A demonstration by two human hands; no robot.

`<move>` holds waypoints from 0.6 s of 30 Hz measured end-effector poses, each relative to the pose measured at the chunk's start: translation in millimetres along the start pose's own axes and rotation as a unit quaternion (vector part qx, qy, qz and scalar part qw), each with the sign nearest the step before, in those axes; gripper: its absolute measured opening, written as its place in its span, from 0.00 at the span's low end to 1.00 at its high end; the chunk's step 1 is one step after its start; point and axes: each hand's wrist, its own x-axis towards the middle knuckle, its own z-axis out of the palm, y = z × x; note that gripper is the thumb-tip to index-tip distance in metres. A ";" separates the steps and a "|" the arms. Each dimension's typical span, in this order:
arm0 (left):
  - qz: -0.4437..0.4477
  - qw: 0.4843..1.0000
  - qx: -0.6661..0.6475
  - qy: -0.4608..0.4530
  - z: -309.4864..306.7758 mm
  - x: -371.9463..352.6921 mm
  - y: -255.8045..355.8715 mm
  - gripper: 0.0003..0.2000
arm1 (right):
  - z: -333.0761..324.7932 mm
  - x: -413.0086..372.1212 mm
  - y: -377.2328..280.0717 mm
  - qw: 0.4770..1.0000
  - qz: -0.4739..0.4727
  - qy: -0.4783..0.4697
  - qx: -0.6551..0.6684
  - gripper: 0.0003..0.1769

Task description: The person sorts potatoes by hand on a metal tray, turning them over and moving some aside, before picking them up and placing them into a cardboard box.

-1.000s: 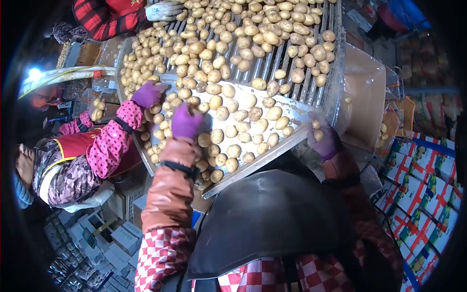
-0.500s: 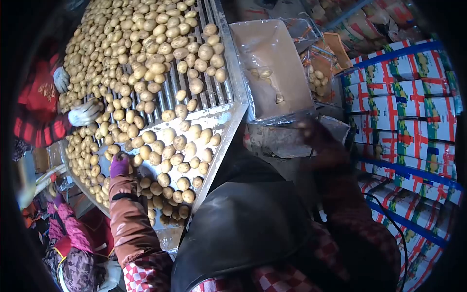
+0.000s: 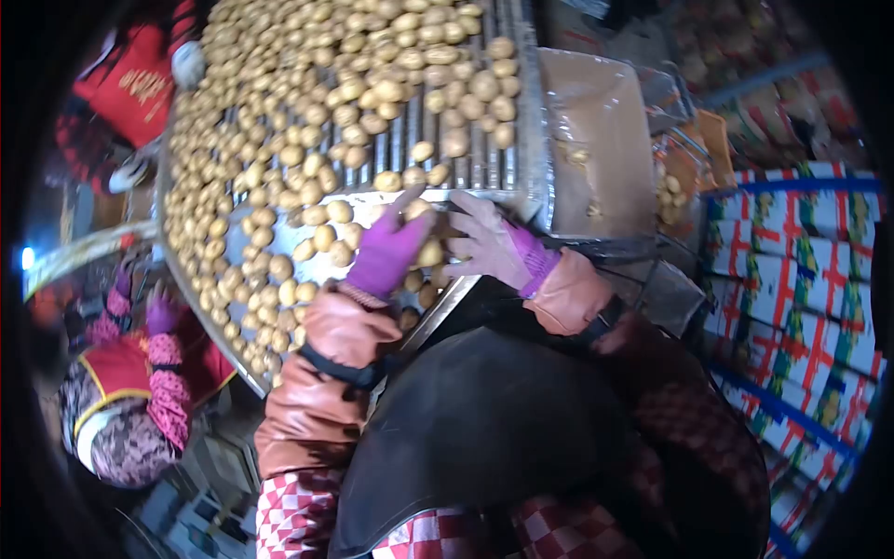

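My left hand (image 3: 384, 247), in a purple glove, lies over the potatoes (image 3: 340, 211) near the front corner of the metal sorting table (image 3: 454, 300). Its fingers are stretched forward, and one potato shows beside them. Facing it, my right hand (image 3: 492, 244), in a pale and purple glove, reaches across the table's edge with fingers spread. Several potatoes lie in the gap between both hands, some partly covered. Neither hand visibly grips a potato.
A plastic-lined carton (image 3: 601, 121) with a few potatoes stands right of the table, beside an orange crate (image 3: 715, 144). Printed boxes (image 3: 810, 289) are stacked at far right. Two co-workers are on the left, one in a red apron (image 3: 140, 88), another with purple gloves (image 3: 160, 312).
My left hand has moved right across the potatoes, off a potato it held. My right hand has come from beside the carton to the table edge. The view has turned left.
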 end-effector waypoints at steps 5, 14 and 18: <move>0.041 0.985 0.007 0.170 -34.6 -16.3 -31.8 0.22 | -10.2 35.2 13.0 0.983 0.092 -0.088 0.133 0.37; -0.078 0.870 0.397 0.281 -77.1 -69.8 -211.7 0.39 | -16.2 41.4 7.6 0.964 0.120 -0.078 0.224 0.43; -0.041 0.885 0.438 0.153 -23.9 -74.8 -134.1 0.38 | -14.9 43.7 -2.8 0.981 0.127 -0.020 0.148 0.43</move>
